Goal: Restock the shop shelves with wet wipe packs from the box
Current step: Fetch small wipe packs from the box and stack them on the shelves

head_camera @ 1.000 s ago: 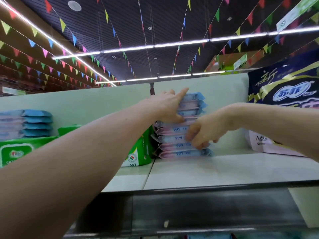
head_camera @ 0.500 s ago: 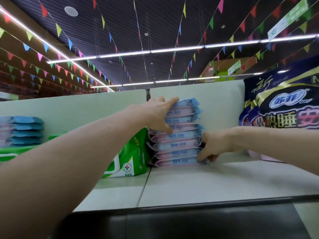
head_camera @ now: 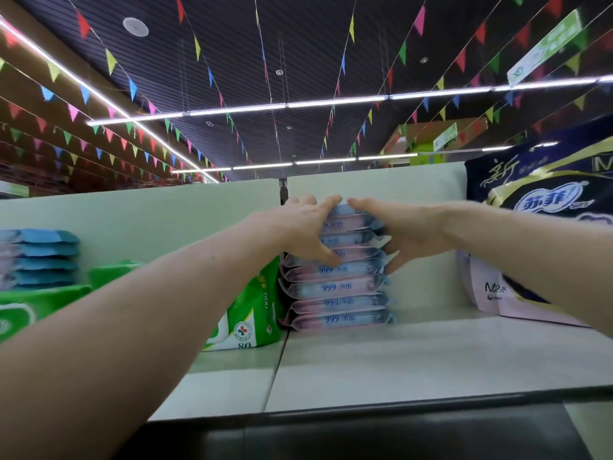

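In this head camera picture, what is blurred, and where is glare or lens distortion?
Head view: the stack of wipe packs, the left hand and the right hand are motion-blurred, yet "999" is readable; the ceiling light strips glare white and look curved, a wide-angle effect; the shelf edge is soft.

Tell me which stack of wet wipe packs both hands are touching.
The pink-and-blue 999 stack mid-shelf: the left hand and right hand press its upper packs from either side. The blue stack far left sits untouched.
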